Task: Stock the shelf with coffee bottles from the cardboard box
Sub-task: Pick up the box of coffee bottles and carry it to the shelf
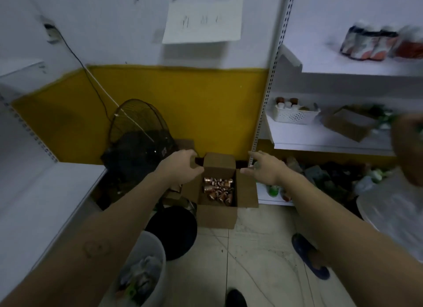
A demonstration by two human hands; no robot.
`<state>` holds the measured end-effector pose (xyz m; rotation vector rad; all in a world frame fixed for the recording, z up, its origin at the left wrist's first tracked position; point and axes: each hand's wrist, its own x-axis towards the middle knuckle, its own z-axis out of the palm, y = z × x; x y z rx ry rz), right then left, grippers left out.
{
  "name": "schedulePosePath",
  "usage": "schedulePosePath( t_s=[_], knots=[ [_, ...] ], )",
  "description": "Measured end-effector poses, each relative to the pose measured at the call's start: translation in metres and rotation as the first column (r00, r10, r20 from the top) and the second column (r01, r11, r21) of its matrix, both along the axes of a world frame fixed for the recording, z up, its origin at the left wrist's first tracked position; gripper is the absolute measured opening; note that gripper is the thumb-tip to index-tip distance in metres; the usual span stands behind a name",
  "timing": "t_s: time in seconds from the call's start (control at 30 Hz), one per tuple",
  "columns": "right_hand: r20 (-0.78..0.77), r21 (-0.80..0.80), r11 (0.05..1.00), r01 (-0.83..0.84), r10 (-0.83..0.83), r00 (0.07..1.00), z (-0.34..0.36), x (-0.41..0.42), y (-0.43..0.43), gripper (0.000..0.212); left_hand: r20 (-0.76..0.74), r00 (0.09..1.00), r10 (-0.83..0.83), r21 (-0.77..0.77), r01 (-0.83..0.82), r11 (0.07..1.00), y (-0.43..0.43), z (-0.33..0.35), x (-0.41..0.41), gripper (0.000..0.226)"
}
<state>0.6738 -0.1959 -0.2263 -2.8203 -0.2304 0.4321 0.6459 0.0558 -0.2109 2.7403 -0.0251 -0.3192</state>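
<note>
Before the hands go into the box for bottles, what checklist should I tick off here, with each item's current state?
1. Cardboard box open: ok, flaps spread.
2. Coffee bottles reachable: ok, copper caps exposed inside.
3. Left hand free: cannot tell, fingers curl at a flap.
4. Right hand free: ok, open beside the box.
5. Shelf has room: ok, bare board on the upper level.

You are viewing the open cardboard box (217, 215) sitting on the floor, holding copper-capped coffee bottles (218, 190), beside the white shelf (309, 135).
</note>
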Motion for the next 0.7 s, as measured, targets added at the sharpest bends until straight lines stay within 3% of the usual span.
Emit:
schedulePosePath(
  t_s=[0.1,0.47,0.6,0.7],
  knots=[
    [-0.096,0.05,0.999,-0.004,0.009,0.995,-0.021,0.058,-0.009,0.086,-0.094,0.995,0.039,-0.012,-0.04,0.999,-0.012,-0.022,0.051,0.067],
    [-0.256,0.141,0.99,-0.012,0.049,0.965,-0.095,0.24,-0.014,0.05,-0.286,0.95,0.123,-0.092,-0.155,0.984,-0.006,-0.108,0.238,0.067],
    [-0.364,0.073,0.981,0.181,-0.143,0.92,-0.161,0.306,-0.013,0.051,-0.379,0.917,0.128,-0.102,-0.179,0.979,-0.001,-0.163,0.317,0.051],
    [-0.488,0.021,0.957,0.29,-0.243,0.838,-0.218,0.341,-0.01,0.067,-0.432,0.9,0.058,-0.132,-0.127,0.983,-0.004,-0.207,0.373,0.041]
  ],
)
